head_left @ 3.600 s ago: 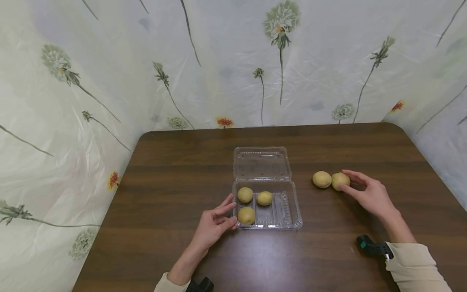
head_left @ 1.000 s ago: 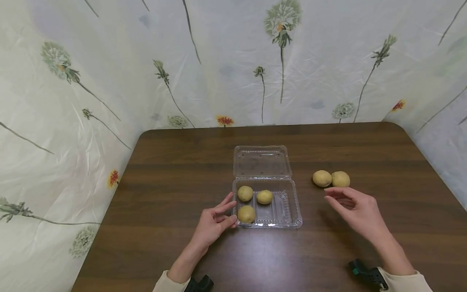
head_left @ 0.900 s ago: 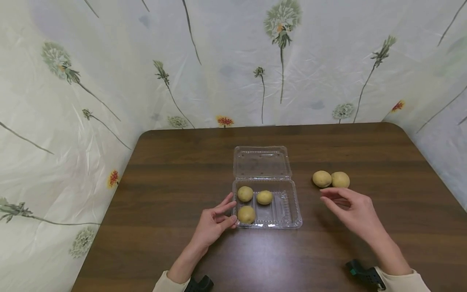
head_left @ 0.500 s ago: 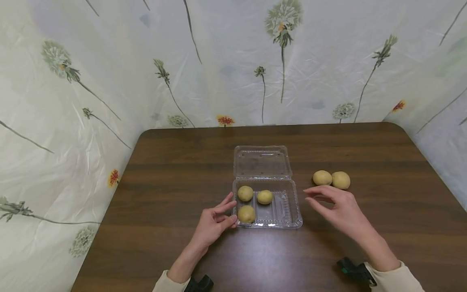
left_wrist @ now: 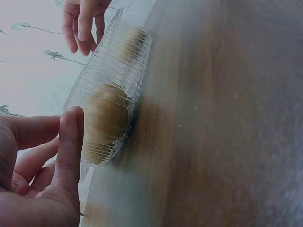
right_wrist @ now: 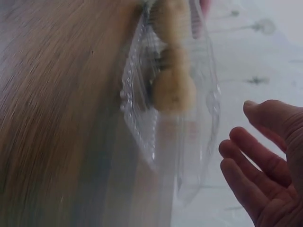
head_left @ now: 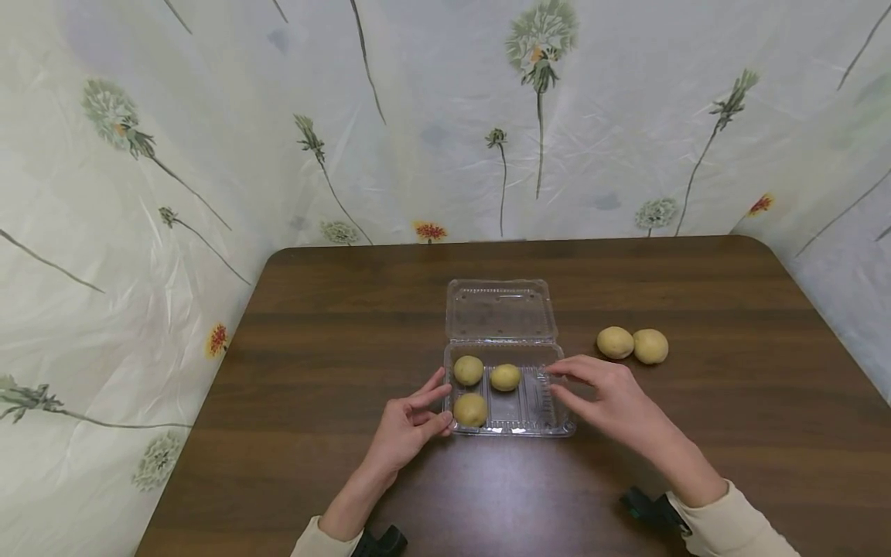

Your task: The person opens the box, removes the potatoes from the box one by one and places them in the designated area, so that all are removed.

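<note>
A clear plastic clamshell container (head_left: 553,425) lies on the table with its lid flipped back. It holds three small yellow potatoes: one at the back left (head_left: 468,370), one at the front left (head_left: 470,410) and one near the middle (head_left: 505,377). My left hand (head_left: 406,428) rests its fingertips and thumb against the container's left rim. Above the container's right side is my right hand (head_left: 605,394), thumb and fingers apart with nothing between them. Two more potatoes, one (head_left: 615,343) beside the other (head_left: 650,346), sit on the table to the right.
The dark wood table (head_left: 334,309) has rounded back corners. Behind it and to the left hangs a pale sheet (head_left: 418,155) printed with dandelions. A black device (head_left: 379,543) is strapped to my left wrist, another (head_left: 647,507) to my right.
My right hand has let go of the right-hand potato and moved left, from beside the pair to over the container's right edge. My left hand and the potatoes stay in place.
</note>
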The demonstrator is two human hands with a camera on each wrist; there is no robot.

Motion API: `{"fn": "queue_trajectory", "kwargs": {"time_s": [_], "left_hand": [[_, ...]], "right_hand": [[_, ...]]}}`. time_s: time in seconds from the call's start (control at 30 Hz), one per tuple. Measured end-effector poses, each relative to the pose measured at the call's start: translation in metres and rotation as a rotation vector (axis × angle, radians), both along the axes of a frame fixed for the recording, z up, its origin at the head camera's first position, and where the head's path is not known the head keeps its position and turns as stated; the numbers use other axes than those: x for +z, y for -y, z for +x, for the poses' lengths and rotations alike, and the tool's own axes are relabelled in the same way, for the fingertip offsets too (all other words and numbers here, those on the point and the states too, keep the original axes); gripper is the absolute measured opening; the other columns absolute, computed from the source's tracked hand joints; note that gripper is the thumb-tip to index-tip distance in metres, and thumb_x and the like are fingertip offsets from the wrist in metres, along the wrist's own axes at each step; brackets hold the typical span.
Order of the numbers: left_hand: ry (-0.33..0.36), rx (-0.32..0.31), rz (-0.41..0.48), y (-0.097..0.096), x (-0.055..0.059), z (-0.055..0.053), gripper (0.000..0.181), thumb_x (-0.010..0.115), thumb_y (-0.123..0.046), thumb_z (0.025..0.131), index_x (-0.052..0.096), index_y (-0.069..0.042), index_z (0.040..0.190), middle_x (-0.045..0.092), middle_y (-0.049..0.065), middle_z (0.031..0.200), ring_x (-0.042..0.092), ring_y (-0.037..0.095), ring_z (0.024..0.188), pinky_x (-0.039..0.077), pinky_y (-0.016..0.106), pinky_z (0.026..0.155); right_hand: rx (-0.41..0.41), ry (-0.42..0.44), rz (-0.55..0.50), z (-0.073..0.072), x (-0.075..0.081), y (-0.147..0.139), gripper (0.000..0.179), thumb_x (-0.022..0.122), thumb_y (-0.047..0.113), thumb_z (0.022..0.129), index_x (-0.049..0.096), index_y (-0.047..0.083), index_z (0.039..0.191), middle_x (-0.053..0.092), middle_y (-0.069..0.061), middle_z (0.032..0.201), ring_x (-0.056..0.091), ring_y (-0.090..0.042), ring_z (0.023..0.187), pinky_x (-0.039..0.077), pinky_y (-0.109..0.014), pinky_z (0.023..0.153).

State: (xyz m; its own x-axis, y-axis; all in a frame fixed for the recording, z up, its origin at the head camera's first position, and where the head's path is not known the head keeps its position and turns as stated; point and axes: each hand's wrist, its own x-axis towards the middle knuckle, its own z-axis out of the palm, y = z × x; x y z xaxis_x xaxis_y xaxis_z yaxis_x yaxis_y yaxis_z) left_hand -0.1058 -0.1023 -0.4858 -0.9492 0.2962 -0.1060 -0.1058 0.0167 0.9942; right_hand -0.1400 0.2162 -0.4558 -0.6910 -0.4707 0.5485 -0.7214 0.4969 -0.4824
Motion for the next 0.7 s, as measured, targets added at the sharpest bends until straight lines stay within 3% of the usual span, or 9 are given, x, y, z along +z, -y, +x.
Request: {"fn": "queue_trajectory", "kwargs": {"time_s": [0.13,0.37,0.7], "left_hand": [[0.003,0.004,-0.002,0.000,-0.001,-0.001,0.047,0.070,-0.002,0.089,0.057,0.001,0.134,0.038,0.000,0.153,0.067,0.012,0.074,0.056,0.021,0.073],[0.011,0.003,-0.009,0.000,-0.003,-0.001,0.048,0.070,-0.003,0.089,0.057,0.000,0.135,0.038,-0.004,0.153,0.067,0.014,0.075,0.056,0.023,0.073],[0.008,0.001,-0.002,0.000,-0.003,-0.001,0.047,0.070,-0.001,0.089,0.056,0.002,0.135,0.038,0.000,0.154,0.067,0.013,0.075,0.056,0.022,0.073]], "right_hand": [[0.032,0.021,0.031,-0.004,-0.003,0.009,0.036,0.080,-0.002,0.076,0.071,0.011,0.109,0.071,0.001,0.102,0.067,-0.016,0.092,0.051,-0.017,0.084],[0.026,0.122,0.127,-0.007,-0.008,0.018,0.035,0.079,0.011,0.082,0.069,0.007,0.116,0.069,-0.002,0.112,0.065,-0.020,0.102,0.056,-0.039,0.082],[0.009,0.190,0.250,-0.014,-0.008,0.035,0.043,0.076,0.018,0.087,0.062,0.003,0.126,0.062,-0.013,0.125,0.058,-0.030,0.116,0.050,-0.047,0.093]]}}
